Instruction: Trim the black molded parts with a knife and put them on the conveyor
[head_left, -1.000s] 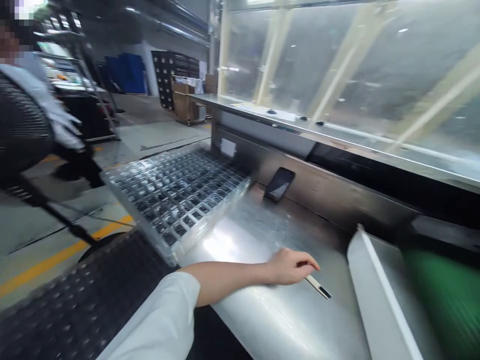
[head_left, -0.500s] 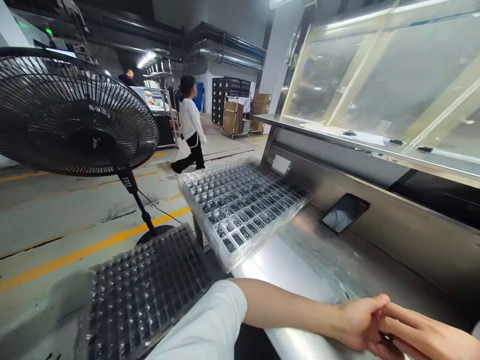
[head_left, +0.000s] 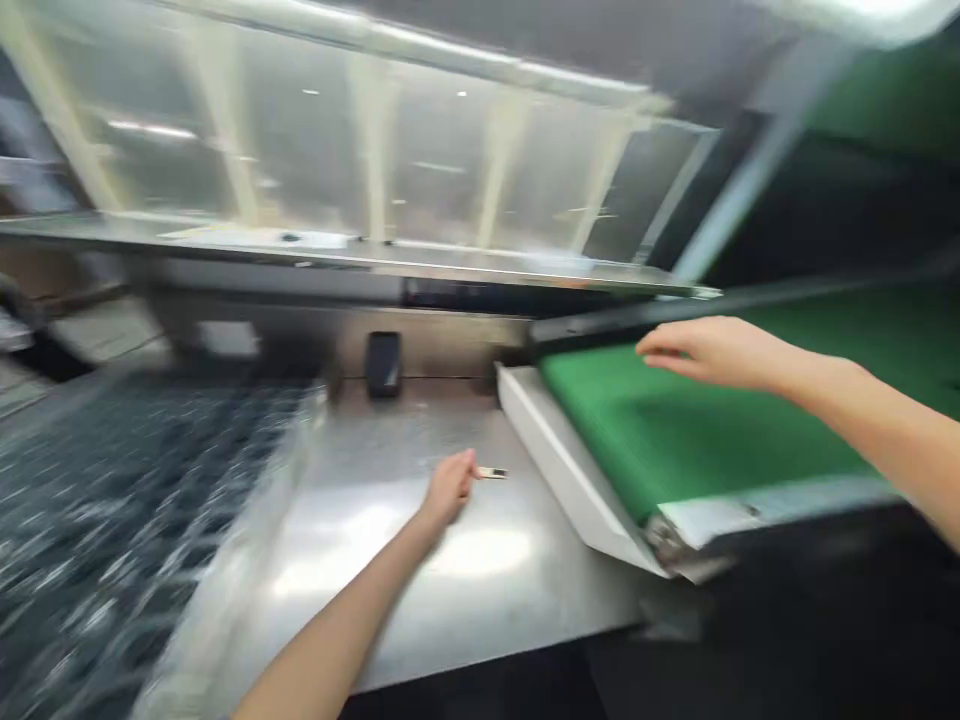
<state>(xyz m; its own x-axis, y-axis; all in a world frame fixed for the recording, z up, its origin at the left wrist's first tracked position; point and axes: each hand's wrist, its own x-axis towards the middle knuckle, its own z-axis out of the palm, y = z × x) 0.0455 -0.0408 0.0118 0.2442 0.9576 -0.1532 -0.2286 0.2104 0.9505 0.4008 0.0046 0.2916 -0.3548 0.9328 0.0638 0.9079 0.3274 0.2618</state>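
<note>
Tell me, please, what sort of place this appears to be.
Probably a factory workstation, judging by the green conveyor-style belt, the metal worktop beside it, and the large gridded tray at the worktop's left.

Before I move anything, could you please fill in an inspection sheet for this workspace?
Surface: metal worktop, shiny with glare.
Work things: pale strip, dark near its end; pocketed tray, contents blurred.
Clutter: dark phone near the back panel.
Hands: left hand appears to pinch the pale strip; right hand hovers over the green belt, nothing seen in it.
Cables: nothing seen.
Surroundings: framed panes above the back ledge.
</note>
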